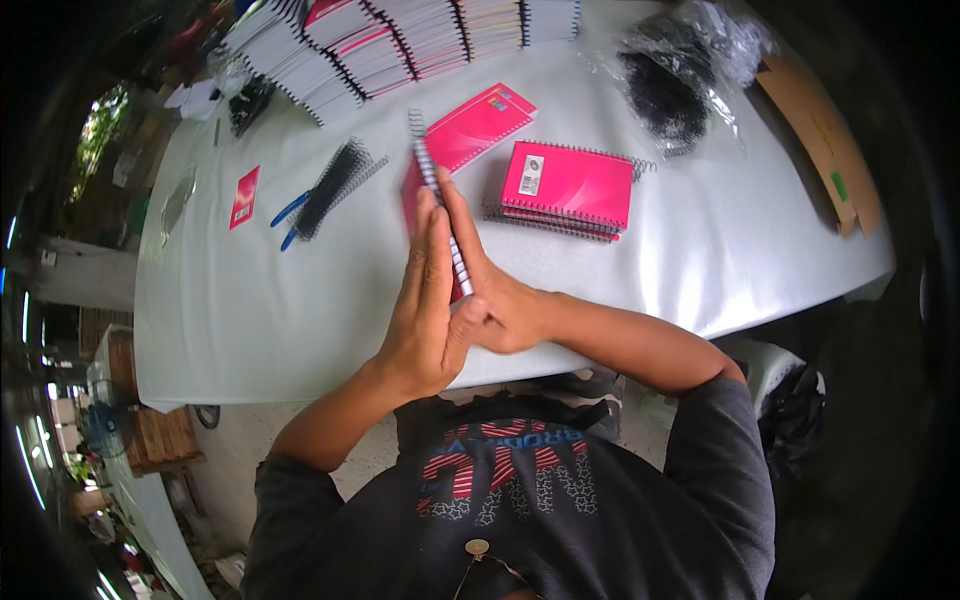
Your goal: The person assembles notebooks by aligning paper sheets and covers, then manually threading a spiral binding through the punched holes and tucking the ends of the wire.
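Note:
A pink notebook (416,195) with a spiral wire binding stands on edge on the white table (250,300), pressed between both palms. My left hand (425,300) lies flat against its left side, fingers stretched up along the cover. My right hand (495,290) presses the spiral edge from the right. A loose pink notebook (480,125) lies just beyond. To the right sits a small stack of bound pink notebooks (567,190).
Rows of unbound notebook stacks (400,45) line the far edge. Black binding coils (335,185) and blue pens (288,212) lie at the left, with a pink card (244,197). Bags of black coils (670,90) and a cardboard piece (820,140) sit at right.

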